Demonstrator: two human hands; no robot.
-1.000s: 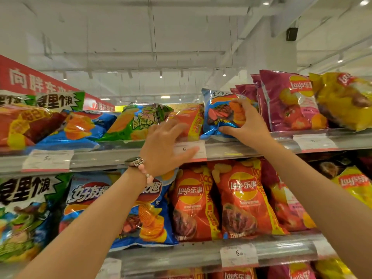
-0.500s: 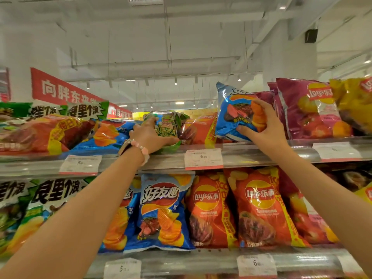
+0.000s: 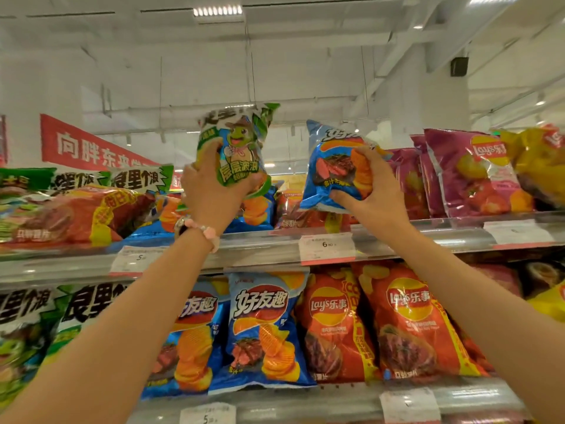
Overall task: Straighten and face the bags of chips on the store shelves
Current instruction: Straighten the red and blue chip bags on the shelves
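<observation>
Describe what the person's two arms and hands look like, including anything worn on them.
Both forearms are bare, with no sleeves in view. The left hand has a bracelet of pale pink beads at the wrist, beside what looks like a watch with a dark face. The right hand and its wrist carry nothing visible: no rings, gloves or bands.

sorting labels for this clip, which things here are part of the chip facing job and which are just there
Part of the job:
- green chip bag in left hand
- blue chip bag in right hand
- top shelf

Just there:
- price tag
- red banner
- ceiling light
</observation>
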